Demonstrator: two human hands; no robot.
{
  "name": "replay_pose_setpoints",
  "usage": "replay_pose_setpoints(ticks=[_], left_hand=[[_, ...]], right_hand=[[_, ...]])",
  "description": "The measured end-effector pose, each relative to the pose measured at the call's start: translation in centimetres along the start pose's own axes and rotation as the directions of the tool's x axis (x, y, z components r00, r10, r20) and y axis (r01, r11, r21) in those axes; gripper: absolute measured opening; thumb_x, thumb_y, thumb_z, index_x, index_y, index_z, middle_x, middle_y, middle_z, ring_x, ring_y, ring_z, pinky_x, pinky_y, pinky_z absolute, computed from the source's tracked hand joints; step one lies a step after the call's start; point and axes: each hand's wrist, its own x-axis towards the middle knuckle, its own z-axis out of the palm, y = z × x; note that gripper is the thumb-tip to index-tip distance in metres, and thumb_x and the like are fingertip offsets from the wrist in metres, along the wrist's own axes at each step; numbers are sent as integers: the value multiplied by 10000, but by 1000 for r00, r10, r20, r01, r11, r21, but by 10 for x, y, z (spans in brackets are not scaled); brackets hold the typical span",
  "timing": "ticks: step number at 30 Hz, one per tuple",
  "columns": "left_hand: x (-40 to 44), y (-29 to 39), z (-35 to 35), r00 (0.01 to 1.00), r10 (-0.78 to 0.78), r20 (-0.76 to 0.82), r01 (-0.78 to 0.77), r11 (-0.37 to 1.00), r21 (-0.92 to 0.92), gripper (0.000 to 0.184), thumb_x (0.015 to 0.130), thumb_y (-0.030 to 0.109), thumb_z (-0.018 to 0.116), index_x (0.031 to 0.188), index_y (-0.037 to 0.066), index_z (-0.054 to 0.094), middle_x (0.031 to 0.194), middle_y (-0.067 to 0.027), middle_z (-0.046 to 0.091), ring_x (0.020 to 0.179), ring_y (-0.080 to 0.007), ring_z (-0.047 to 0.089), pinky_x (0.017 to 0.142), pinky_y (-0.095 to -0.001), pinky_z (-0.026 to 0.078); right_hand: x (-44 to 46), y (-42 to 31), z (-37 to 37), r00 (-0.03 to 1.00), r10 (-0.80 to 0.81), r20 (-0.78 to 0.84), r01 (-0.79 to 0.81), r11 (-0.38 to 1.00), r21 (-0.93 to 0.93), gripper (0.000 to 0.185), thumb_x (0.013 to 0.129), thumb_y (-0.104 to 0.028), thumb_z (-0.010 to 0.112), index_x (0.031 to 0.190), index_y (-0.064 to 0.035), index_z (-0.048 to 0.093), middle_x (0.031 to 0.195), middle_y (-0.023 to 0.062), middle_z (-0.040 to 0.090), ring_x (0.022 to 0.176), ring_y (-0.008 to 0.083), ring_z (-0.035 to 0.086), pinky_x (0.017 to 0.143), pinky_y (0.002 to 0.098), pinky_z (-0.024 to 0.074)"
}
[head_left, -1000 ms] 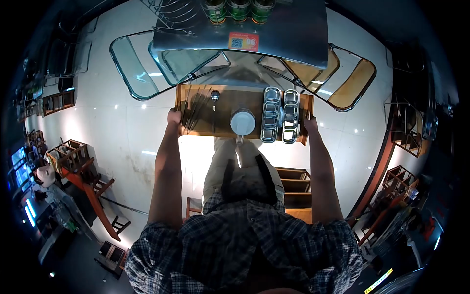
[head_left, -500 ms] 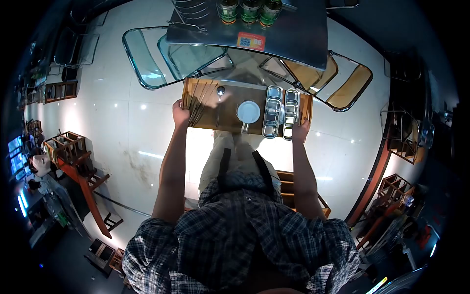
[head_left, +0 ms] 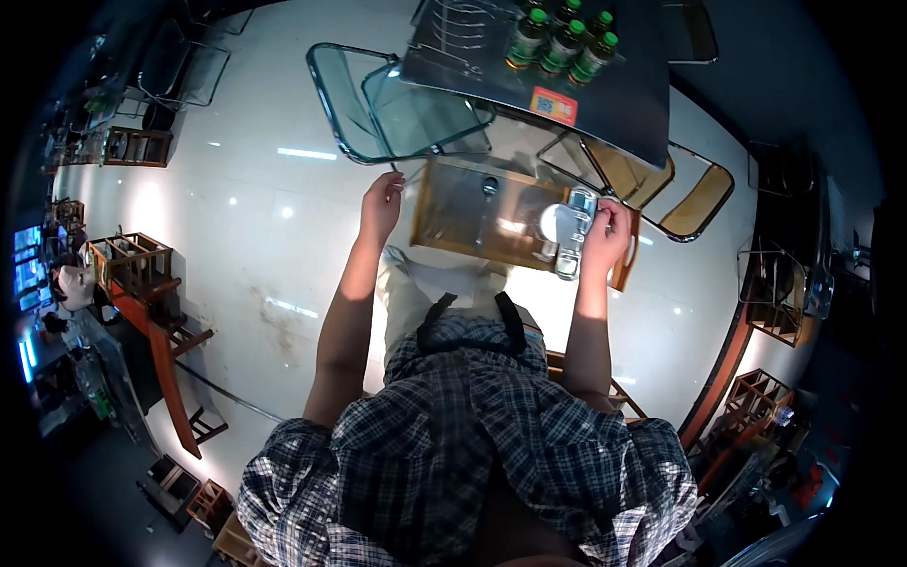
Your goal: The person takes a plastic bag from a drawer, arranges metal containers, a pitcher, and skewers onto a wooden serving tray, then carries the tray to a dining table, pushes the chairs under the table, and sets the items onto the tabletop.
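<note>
A shallow wooden drawer (head_left: 444, 236) extends below the metal table. Inside lie a ladle (head_left: 489, 198), a white round cup (head_left: 550, 224) and a shiny metal tray with compartments (head_left: 578, 203), which overlaps the cup in view. My right hand (head_left: 607, 236) is closed at the right side of that metal tray; a second tray is not distinguishable. My left hand (head_left: 382, 200) is raised off the drawer's left end, fingers curled. Thin dark lines show near its fingertips, but what it holds is unclear.
Several green-capped bottles (head_left: 565, 47), a wire rack (head_left: 463, 38) and a red QR card (head_left: 554, 106) are on the metal table (head_left: 614, 118). Folding chairs flank it, one teal (head_left: 335, 104) and one tan (head_left: 704, 194). Wooden stools (head_left: 132, 255) stand farther left.
Both hands have left the drawer's ends. The sticks have gone from its left side. My right hand has moved to the metal tray, which now overlaps the cup. My view has shifted.
</note>
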Motion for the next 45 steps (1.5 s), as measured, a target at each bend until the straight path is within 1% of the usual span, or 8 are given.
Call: replay_pose_setpoints(ticks=[6, 13, 16, 21, 34, 37, 42, 45], left_hand=[[42, -74, -113, 996, 81, 38, -84, 994, 77, 302, 763, -57, 457, 1037, 17, 561, 940, -126, 624, 817, -212, 615, 710, -280, 483], [74, -84, -215, 991, 55, 120, -78, 978, 192, 343, 757, -31, 483, 1086, 49, 539, 992, -114, 615, 899, -245, 598, 795, -325, 475], [90, -93, -234, 984, 122, 128, -147, 966, 213, 354, 754, -17, 502, 1099, 57, 532, 1029, -117, 603, 952, -253, 578, 839, -337, 457], [128, -91, -234, 944, 252, 212, -305, 912, 275, 421, 710, -21, 532, 1123, 60, 525, 1146, -154, 539, 1074, -323, 496, 918, -378, 415], [281, -92, -199, 781, 252, 571, -560, 688, 463, 440, 711, 62, 530, 1145, 132, 519, 1203, -83, 508, 1145, -283, 444, 926, -459, 366], [321, -110, -203, 755, 201, 624, -565, 681, 465, 445, 715, 70, 529, 1154, 138, 515, 1217, -82, 496, 1162, -274, 429, 929, -466, 357], [413, -133, -230, 713, 300, 633, -594, 738, 320, 370, 726, 48, 501, 1088, 105, 552, 1125, -86, 547, 1084, -273, 489, 915, -450, 377], [472, -147, -253, 659, 347, 667, -630, 739, 238, 355, 730, 40, 497, 1076, 92, 559, 1101, -96, 556, 1057, -277, 506, 907, -398, 396]], right_hand=[[-75, -44, 138, 917, 140, 374, -221, 958, 182, 130, 824, -28, 492, 887, -22, 605, 766, 80, 621, 690, 147, 586, 635, 240, 449], [-130, -129, 261, 818, 230, 528, -383, 901, 201, 199, 831, -9, 456, 995, -23, 568, 826, 115, 605, 663, 162, 608, 601, 286, 469], [-129, -154, 287, 813, 197, 548, -320, 938, 137, 255, 805, 32, 434, 1023, -23, 554, 924, 145, 582, 695, 190, 621, 623, 302, 478], [-123, -135, 325, 814, 103, 571, -177, 981, 76, 297, 752, -58, 540, 1047, -30, 558, 1102, 168, 558, 1036, 313, 527, 877, 342, 414], [-72, -153, 481, 684, 102, 722, -149, 989, 1, 617, 697, -214, 627, 1224, 27, 414, 1148, 252, 512, 1083, 373, 487, 920, 385, 393], [-57, -158, 519, 581, 216, 784, -156, 976, -154, 676, 710, -225, 641, 1266, 20, 346, 1175, 250, 481, 1070, 371, 492, 923, 390, 394], [-35, -163, 597, 699, 255, 668, -186, 967, -176, 706, 688, -259, 644, 1270, -2, 337, 1111, 265, 505, 1022, 387, 518, 883, 421, 420], [-12, -185, 652, 567, 535, 626, -228, 832, -505, 772, 663, -283, 660, 1295, -41, 288, 1152, 267, 473, 1058, 408, 487, 898, 431, 412]])
